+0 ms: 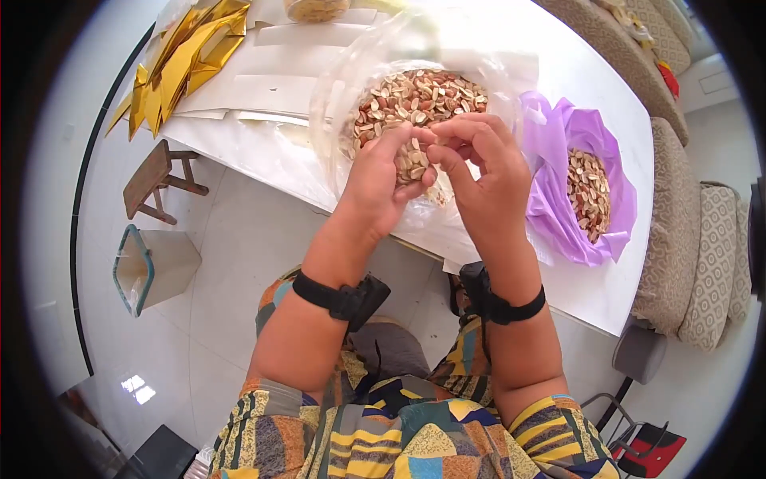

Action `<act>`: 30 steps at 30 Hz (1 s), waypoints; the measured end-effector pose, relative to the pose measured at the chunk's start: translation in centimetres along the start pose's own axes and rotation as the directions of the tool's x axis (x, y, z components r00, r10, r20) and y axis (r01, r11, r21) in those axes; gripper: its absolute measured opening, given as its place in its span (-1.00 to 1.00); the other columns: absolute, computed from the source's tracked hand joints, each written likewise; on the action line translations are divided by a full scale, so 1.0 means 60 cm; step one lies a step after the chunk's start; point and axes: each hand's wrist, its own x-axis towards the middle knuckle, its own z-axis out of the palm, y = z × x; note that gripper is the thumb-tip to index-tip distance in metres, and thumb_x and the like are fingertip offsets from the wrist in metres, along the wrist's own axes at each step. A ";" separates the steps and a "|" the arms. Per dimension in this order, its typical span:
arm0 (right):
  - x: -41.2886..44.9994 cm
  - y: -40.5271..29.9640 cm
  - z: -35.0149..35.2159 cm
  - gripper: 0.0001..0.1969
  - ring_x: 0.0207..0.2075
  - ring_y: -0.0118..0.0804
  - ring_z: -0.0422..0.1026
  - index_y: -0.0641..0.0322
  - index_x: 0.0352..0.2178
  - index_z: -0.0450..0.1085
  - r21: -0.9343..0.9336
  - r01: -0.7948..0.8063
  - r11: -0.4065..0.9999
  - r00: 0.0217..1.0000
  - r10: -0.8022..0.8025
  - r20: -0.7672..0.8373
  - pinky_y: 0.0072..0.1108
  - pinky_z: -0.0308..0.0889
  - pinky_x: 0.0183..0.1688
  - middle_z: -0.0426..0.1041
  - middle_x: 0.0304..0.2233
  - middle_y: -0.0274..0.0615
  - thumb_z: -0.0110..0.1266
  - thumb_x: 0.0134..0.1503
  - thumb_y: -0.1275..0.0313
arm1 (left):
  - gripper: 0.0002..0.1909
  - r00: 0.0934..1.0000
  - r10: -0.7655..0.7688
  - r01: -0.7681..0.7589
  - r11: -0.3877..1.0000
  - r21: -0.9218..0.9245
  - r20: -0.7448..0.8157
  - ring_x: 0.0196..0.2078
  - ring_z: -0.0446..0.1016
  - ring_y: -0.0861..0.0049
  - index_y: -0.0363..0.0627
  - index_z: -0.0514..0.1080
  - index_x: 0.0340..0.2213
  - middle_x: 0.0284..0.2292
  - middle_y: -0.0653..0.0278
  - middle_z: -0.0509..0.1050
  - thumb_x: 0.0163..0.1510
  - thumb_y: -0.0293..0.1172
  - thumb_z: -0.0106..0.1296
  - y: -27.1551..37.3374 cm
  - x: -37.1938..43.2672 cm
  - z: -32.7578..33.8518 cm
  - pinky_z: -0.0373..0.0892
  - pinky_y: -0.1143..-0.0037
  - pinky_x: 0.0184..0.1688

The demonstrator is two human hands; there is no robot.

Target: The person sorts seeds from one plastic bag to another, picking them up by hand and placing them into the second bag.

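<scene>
Many split peanuts [425,90], some with red skins, fill a clear plastic bag [326,114] lying wide on the white table [281,170]. Over the bag's near part, my left hand [383,173] is cupped around a small heap of peanut halves [412,163]. My right hand [488,167] is beside it, thumb and forefinger bent together close to the left fingertips; whether a peanut lies between them cannot be made out. To the right, a purple plastic bag [547,173] stands with its mouth spread, and more peanut halves [588,191] are inside.
Gold foil paper [191,66] and white sheets [287,90] lie at the table's left, with a container [316,8] at the far edge. A wooden stool [149,179] and a waste bin [158,269] stand on the floor. A sofa [670,221] borders the right.
</scene>
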 end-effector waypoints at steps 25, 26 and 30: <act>-0.026 0.046 0.005 -0.73 -0.23 0.12 0.42 0.32 -0.27 0.37 -0.329 0.055 0.943 0.888 0.104 0.447 -0.27 0.37 -0.18 0.37 -0.29 0.03 0.13 -0.07 0.68 | -0.74 0.995 0.093 -0.079 0.961 -0.264 0.041 -0.53 0.27 0.60 -0.18 0.31 -0.34 -0.43 0.25 0.34 0.31 -0.24 -0.18 0.013 0.009 -0.021 0.08 0.67 -0.68; -0.026 0.047 0.005 -0.75 -0.23 0.11 0.42 0.32 -0.28 0.38 -0.337 0.061 0.940 0.900 0.094 0.426 -0.28 0.37 -0.17 0.38 -0.30 0.03 0.12 -0.06 0.68 | -0.74 0.996 0.085 -0.073 0.962 -0.264 0.034 -0.53 0.27 0.60 -0.18 0.31 -0.34 -0.44 0.25 0.35 0.31 -0.24 -0.18 0.014 0.008 -0.020 0.08 0.67 -0.68; -0.024 0.050 0.005 -0.80 -0.23 0.10 0.43 0.30 -0.30 0.41 -0.346 0.054 0.937 0.925 0.083 0.370 -0.30 0.37 -0.18 0.40 -0.32 0.03 0.10 -0.02 0.66 | -0.74 0.997 0.077 -0.067 0.967 -0.247 0.031 -0.53 0.27 0.61 -0.17 0.32 -0.35 -0.44 0.26 0.35 0.30 -0.23 -0.18 0.013 0.008 -0.019 0.08 0.67 -0.68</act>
